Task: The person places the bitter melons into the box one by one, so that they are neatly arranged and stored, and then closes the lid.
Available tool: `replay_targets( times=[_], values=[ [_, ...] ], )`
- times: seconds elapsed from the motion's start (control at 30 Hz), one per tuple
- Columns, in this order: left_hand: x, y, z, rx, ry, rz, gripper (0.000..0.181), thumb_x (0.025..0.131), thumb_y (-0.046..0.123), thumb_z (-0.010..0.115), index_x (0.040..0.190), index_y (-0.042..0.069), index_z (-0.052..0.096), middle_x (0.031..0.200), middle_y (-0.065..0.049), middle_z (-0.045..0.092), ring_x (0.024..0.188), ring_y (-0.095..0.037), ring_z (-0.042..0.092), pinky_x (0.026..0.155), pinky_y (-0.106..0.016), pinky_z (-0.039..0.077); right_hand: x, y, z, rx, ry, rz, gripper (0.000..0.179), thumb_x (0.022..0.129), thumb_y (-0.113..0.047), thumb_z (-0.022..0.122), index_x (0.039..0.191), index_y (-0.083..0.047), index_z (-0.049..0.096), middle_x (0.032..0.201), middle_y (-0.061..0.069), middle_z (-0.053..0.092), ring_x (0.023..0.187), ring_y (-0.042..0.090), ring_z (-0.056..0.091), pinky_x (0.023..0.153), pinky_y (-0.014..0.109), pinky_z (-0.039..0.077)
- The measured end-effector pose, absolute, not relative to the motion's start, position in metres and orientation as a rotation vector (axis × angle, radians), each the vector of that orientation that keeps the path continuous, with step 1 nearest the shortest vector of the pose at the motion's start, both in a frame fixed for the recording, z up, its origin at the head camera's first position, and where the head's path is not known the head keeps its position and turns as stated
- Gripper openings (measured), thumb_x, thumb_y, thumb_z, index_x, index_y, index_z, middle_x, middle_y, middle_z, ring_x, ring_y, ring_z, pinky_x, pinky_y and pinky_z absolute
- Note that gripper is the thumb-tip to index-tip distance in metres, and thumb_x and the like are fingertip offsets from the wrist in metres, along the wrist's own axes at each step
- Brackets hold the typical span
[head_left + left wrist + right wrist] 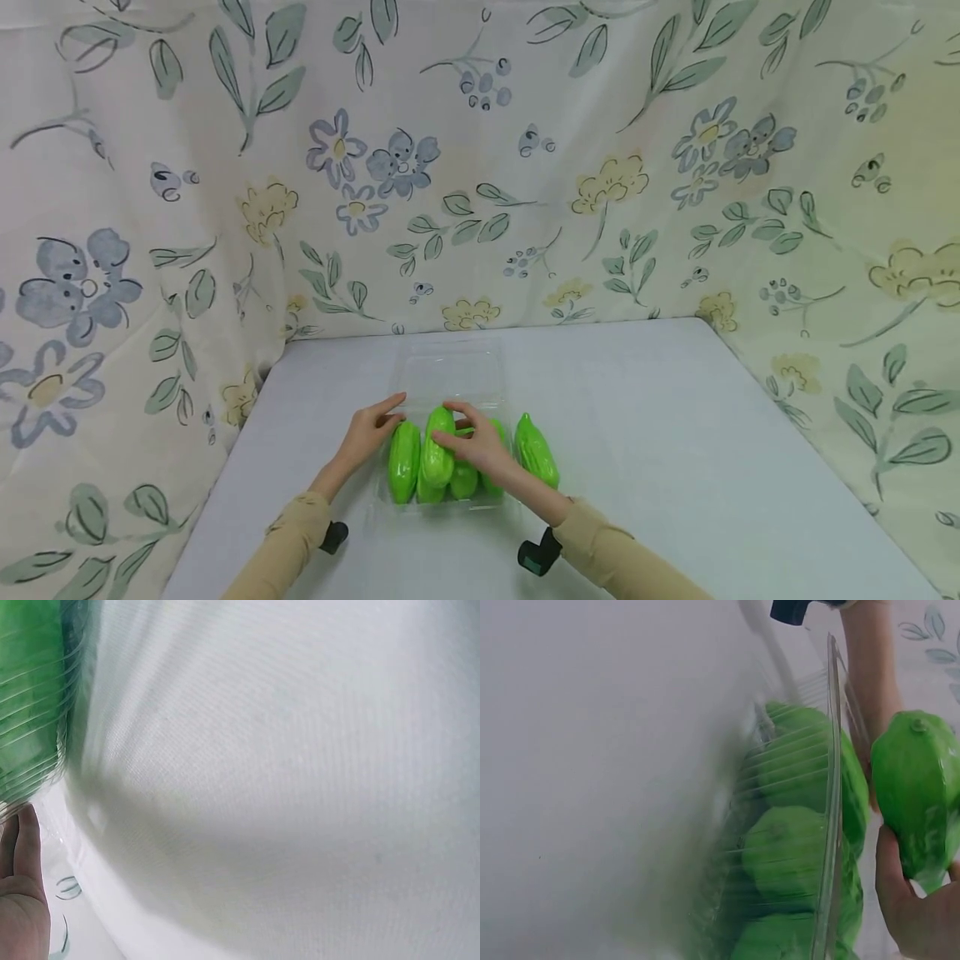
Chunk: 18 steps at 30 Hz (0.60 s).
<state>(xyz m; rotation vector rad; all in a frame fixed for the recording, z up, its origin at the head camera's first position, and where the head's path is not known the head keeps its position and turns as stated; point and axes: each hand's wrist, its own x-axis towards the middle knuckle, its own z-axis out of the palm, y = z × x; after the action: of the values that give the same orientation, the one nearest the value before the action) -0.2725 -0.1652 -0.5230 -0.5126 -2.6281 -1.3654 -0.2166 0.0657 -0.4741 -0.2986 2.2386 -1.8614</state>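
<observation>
A green bitter melon point(437, 458), glossy and ridged, is held by my right hand point(483, 450) between thumb and fingers. It hangs over a clear plastic box point(480, 505) that contains several similar melons point(403, 467). In the right wrist view, the held melon point(915, 780) is above the box rim point(831, 787), apart from those behind the ribbed wall. My left hand point(367, 433) is at the box's upper left, fingers extended. In the left wrist view, its fingers point(28, 840) reach the lower end of the ribbed wall point(56, 746).
One more bitter melon point(536, 454) lies on the white table point(675, 467) just right of the box. The transparent lid point(450, 371) is folded back at the far side. A floral cloth point(480, 167) hangs behind and beside the table.
</observation>
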Motion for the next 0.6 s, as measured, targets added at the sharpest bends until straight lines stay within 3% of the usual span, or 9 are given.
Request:
replay_targets(
  times=[0.23, 0.6],
  values=[
    [-0.272, -0.165, -0.523, -0.528, -2.621, -1.358, 0.041, 0.090, 0.001, 0.061, 0.130, 0.000, 0.055, 0.132, -0.018, 0.056, 0.101, -0.031, 0.067, 0.079, -0.033, 0.056, -0.218, 0.057, -0.482, -0.338, 2.281, -1.811, 0.056, 0.086, -0.032, 0.069, 0.136, -0.014, 0.050, 0.123, 0.020, 0.055, 0.102, 0.025, 0.056, 0.070, 0.032, 0.055],
    [-0.271, -0.165, -0.521, -0.521, -2.636, -1.385, 0.040, 0.091, 0.001, 0.059, 0.131, 0.000, 0.054, 0.131, -0.019, 0.057, 0.096, -0.030, 0.069, 0.071, -0.015, 0.051, -0.218, 0.045, -0.481, -0.481, 2.500, -1.684, 0.056, 0.088, -0.032, 0.067, 0.136, -0.008, 0.050, 0.123, 0.017, 0.060, 0.092, 0.024, 0.064, 0.073, 0.030, 0.054]
  ],
)
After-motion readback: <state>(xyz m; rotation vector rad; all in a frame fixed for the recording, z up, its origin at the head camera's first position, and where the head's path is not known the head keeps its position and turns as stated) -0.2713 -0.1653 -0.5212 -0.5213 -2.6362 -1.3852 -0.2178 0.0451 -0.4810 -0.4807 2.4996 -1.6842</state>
